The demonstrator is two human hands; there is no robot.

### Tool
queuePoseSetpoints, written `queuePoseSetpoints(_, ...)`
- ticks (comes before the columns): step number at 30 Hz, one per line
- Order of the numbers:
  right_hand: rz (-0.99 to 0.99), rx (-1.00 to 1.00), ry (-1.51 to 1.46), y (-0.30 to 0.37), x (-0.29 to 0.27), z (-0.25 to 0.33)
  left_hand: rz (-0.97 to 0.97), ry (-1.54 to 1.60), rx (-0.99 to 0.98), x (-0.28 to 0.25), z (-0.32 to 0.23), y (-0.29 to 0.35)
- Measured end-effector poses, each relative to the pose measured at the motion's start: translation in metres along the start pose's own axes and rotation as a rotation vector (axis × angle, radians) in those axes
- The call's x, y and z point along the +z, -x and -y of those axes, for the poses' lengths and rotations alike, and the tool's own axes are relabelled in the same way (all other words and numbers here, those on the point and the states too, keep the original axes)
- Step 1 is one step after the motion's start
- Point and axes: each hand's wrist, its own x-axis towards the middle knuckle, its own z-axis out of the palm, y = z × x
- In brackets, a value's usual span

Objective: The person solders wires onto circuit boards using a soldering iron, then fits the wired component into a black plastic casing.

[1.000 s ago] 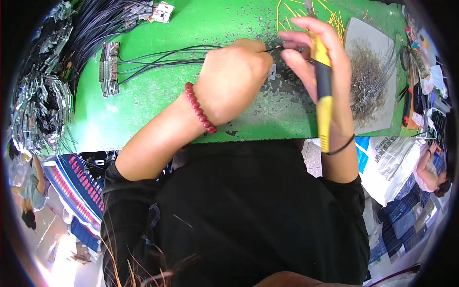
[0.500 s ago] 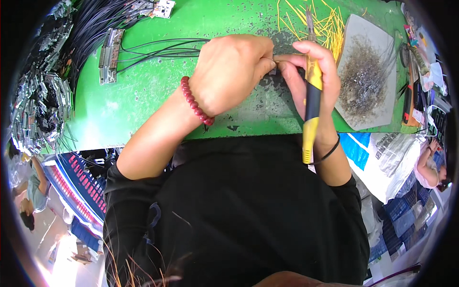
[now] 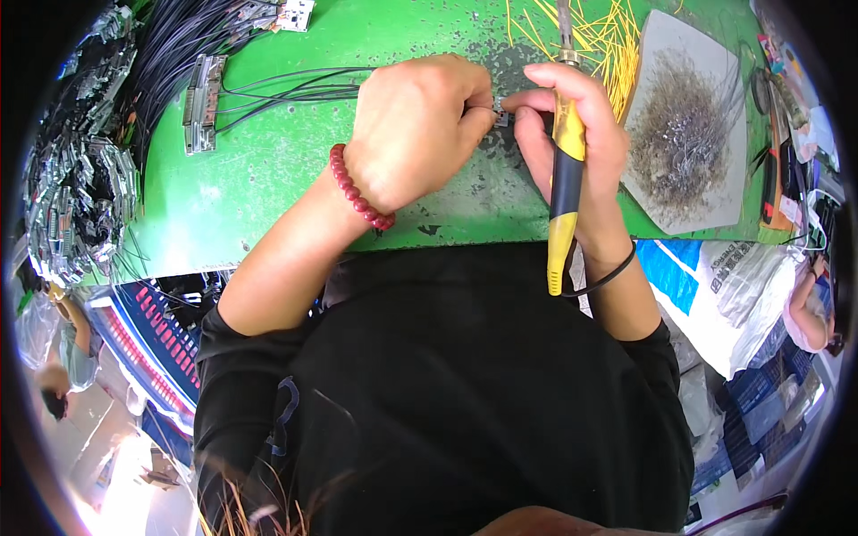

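Observation:
My right hand (image 3: 592,116) grips a yellow-and-black soldering iron (image 3: 567,165), its metal tip pointing to the far side of the table. The index finger and thumb of that hand reach left to a small metallic piece (image 3: 502,117) beside my left fingertips. My left hand (image 3: 416,125) is closed, back upward, over the ends of several black wires (image 3: 295,82); its palm side is hidden. Those wires run left to a flat metal-cased part (image 3: 204,104) lying on the green table (image 3: 295,192). What exactly sits between my fingertips is too small to make out.
Yellow thin wires (image 3: 603,40) lie at the far right, beside a grey board (image 3: 728,170) heaped with dark scraps (image 3: 679,134). Piled metal parts (image 3: 76,188) and a black wire bundle (image 3: 183,54) fill the left. White bags (image 3: 724,295) lie below the right edge.
Both hands and the soldering iron have shifted slightly left and toward the far side. The small metallic piece by the fingertips shows more clearly now.

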Motion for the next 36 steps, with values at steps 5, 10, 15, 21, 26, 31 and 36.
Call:
queuePoseSetpoints(5,0.064,0.105,-0.005,-0.002,0.001,0.003,-0.013,-0.035,0.004,0.000,0.001,0.002)
queuePoseSetpoints(10,0.074,0.184,-0.050,0.001,0.001,-0.003,-0.009,0.020,-0.028,-0.001,0.003,0.003)
queuePoseSetpoints(15,0.020,0.188,-0.200,0.002,-0.001,-0.006,0.023,0.134,-0.101,-0.003,0.001,0.002)
queuePoseSetpoints(21,-0.069,0.249,-0.212,0.012,-0.020,0.007,-0.012,-0.003,-0.057,0.003,0.004,0.001)
queuePoseSetpoints(26,-0.031,0.349,-0.155,0.034,-0.040,0.018,-0.055,-0.090,-0.004,0.008,0.002,-0.001)
queuePoseSetpoints(31,-0.127,0.234,-0.137,0.049,-0.047,0.007,-0.046,-0.133,-0.001,0.010,-0.001,-0.003)
queuePoseSetpoints(36,-0.173,0.280,-0.240,0.058,-0.044,0.004,-0.053,-0.159,0.011,0.009,-0.002,-0.003)
